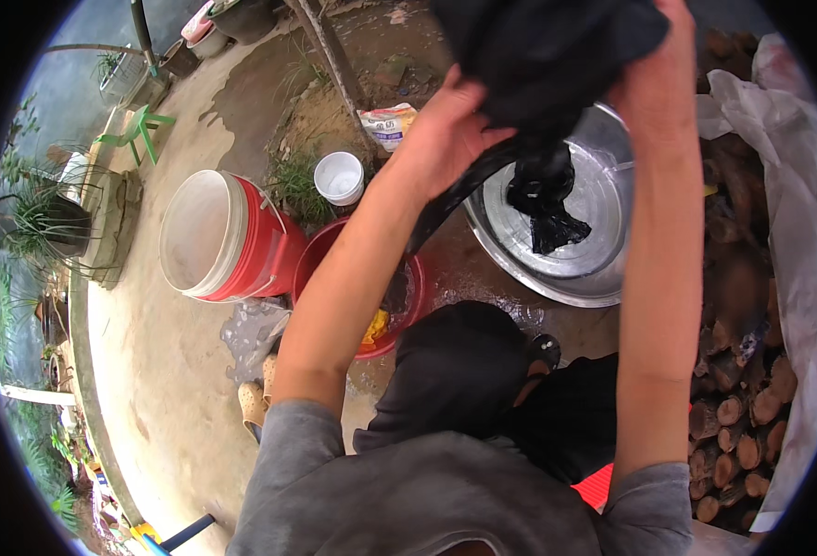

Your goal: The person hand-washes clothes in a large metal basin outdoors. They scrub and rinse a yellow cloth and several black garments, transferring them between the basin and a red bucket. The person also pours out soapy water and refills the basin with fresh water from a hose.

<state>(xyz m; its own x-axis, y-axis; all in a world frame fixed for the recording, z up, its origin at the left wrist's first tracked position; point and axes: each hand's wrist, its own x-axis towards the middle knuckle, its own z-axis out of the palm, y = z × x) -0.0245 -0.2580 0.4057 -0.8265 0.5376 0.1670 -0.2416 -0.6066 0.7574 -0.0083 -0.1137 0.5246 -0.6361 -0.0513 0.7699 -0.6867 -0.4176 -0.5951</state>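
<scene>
A black wet-looking cloth (547, 62) is held up in front of me at the top of the view, blurred and partly out of frame. My right hand (652, 69) grips its right side, with the fingers mostly hidden. On the left edge, my left hand (454, 128) holds the cloth between thumb and fingers. A dark strip of fabric trails below that hand towards a red basin (419, 299), which holds water and a yellow cloth (376, 326). Beneath the raised cloth, a wide metal basin (554, 285) contains more crumpled black fabric (554, 229).
Left of the red basin, a red bucket (262, 243) with a white rim lies tilted. A small white bucket (340, 179) stands behind. Stacked logs (735, 431) and plastic sheeting (797, 174) border the right. Beige clogs (252, 403) and a green stool (141, 128) are on the left.
</scene>
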